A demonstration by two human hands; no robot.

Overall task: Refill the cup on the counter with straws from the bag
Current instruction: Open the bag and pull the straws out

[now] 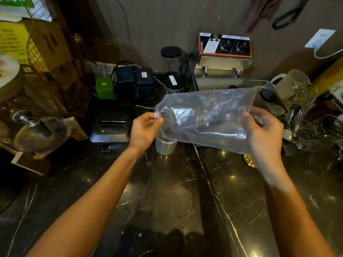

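Two bare forearms reach out over the dark marbled tabletop (176, 191). The left hand (143, 130) pinches the left edge of a clear plastic bag (204, 115) between thumb and curled fingers; the right hand (263, 132) has its grip grasping the bag's right end, thumb on the near face and fingers behind the film. The bag hangs stretched between them above the tabletop, tilted so its right side sits higher. Dark shapes show through the crumpled film, but I cannot tell whether they are straws inside or things behind it. Just below the bag's left corner, beside the left hand, a metal cup (165, 145) stands upright on the tabletop; its inside is too dim to read. Left of the cup sits a black printer (111, 128). Beyond it stand a green box (104, 89) and two dark boxes (134, 80). Two black-lidded jars (172, 80) stand further back. A steel fryer (224, 52) with two knobs is against the wall, and a whisk (304, 101) stands at right.
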